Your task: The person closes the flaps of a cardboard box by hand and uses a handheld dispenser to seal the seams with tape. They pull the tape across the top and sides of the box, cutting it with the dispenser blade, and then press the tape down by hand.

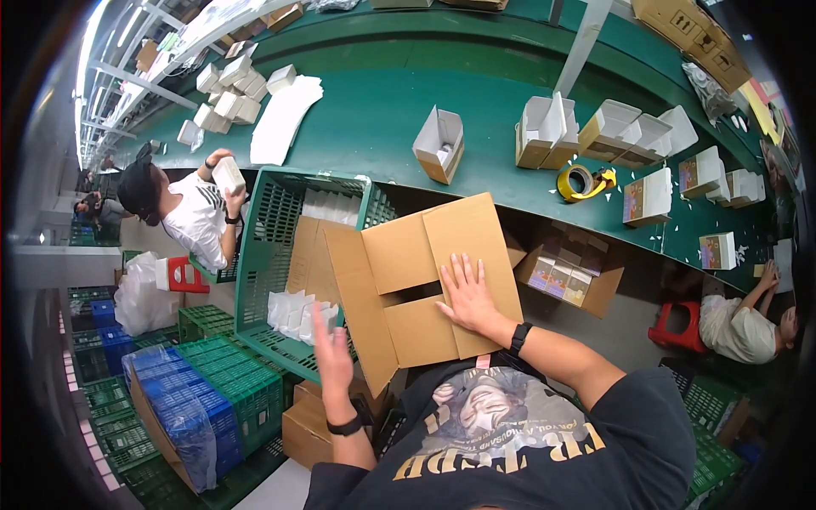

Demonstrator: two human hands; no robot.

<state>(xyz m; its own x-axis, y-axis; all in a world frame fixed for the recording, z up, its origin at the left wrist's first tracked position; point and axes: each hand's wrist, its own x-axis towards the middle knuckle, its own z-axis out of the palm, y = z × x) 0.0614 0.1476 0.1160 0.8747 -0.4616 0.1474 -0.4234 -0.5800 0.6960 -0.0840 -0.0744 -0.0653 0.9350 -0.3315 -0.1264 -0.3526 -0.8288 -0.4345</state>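
A brown cardboard carton (pixel 404 255) is in front of my body, with its flaps toward me. Two facing flaps are folded in with a dark gap between them, and the right flap lies over their ends; the left flap stands outward. My right hand (pixel 467 297) lies flat on the right flap, fingers spread. Beside the left flap, my left hand (pixel 333 353) is raised with its fingers stretched out, holding nothing. A green plastic crate (pixel 255 255) sits just left of the carton, with white folded paper pieces (pixel 297 316) inside.
On the green workbench (pixel 357 110) are open small boxes (pixel 439 144), a yellow tape dispenser (pixel 582 181) and stacked white boxes (pixel 229 98). Under it is an open carton of small boxes (pixel 565 276). A co-worker (pixel 191 208) stands left; another (pixel 739 323) sits right. Blue and green crates (pixel 212 399) fill the lower left.
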